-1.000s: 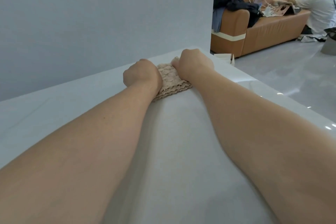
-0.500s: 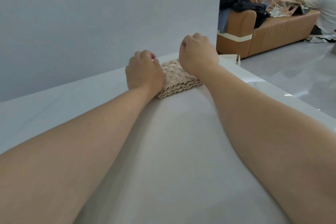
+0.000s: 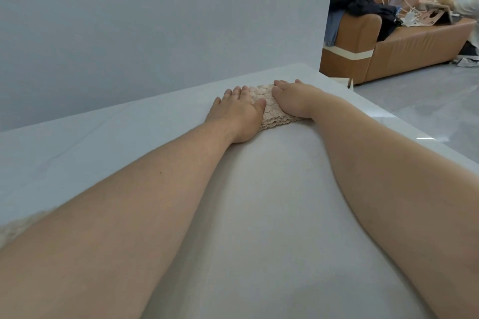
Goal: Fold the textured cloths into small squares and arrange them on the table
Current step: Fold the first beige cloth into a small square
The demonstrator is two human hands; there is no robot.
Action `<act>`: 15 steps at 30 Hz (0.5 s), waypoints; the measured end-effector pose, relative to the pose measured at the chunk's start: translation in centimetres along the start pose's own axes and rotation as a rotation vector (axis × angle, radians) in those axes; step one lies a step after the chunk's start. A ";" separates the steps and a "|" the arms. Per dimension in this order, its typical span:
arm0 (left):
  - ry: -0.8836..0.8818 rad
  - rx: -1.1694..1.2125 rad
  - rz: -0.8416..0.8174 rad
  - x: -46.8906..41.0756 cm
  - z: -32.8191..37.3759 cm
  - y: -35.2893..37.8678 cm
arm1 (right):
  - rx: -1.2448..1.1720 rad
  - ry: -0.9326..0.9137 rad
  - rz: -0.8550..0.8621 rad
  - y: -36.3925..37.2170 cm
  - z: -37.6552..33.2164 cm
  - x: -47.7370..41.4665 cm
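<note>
A beige textured cloth (image 3: pixel 267 101), folded into a small thick square, lies on the white table (image 3: pixel 259 215) near its far right corner. My left hand (image 3: pixel 238 114) rests flat on the cloth's left part, fingers spread. My right hand (image 3: pixel 295 101) lies flat on its right part, palm down. Only a strip of the cloth shows between the two hands, with its layered front edge below them. Another bit of beige textured cloth (image 3: pixel 18 225) peeks out at the left edge, under my left forearm.
A grey wall (image 3: pixel 155 21) stands right behind the table's far edge. The table's right edge (image 3: pixel 404 127) drops to a grey floor. Beyond it is an orange sofa (image 3: pixel 404 46) with dark clothes, and a person at the far right.
Both hands were closed fists gripping the cloth's sides; they have now opened and lie flat on top of it. The folded cloth stays in the same spot.
</note>
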State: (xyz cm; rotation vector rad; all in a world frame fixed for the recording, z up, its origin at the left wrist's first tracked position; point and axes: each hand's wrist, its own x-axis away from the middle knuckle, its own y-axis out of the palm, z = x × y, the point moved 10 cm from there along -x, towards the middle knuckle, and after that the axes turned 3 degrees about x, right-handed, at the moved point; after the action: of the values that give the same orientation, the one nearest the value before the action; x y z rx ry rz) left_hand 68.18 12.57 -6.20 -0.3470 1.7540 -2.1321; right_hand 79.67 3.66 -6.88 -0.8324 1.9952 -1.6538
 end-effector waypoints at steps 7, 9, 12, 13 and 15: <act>-0.033 0.076 -0.035 -0.1 -0.3 -0.1 | -0.022 0.020 0.009 -0.4 -0.2 1.0; -0.033 0.150 -0.063 0.3 -0.4 -0.6 | -0.112 0.039 0.043 -1.1 -0.2 1.8; -0.022 0.239 -0.021 2.1 -0.7 -2.5 | -0.461 0.119 0.217 -3.1 1.0 3.3; -0.001 0.240 0.001 3.0 -0.8 -3.2 | -0.579 0.167 0.287 -3.6 1.6 3.9; 0.045 0.214 0.013 5.1 -0.8 -4.1 | -0.670 0.251 0.411 -4.6 2.8 5.1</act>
State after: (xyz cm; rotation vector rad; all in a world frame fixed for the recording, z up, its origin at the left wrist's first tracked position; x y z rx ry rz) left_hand 62.71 11.83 -2.55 -0.2307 1.5265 -2.3076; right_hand 78.55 -2.33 -2.70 -0.3675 2.7261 -0.8911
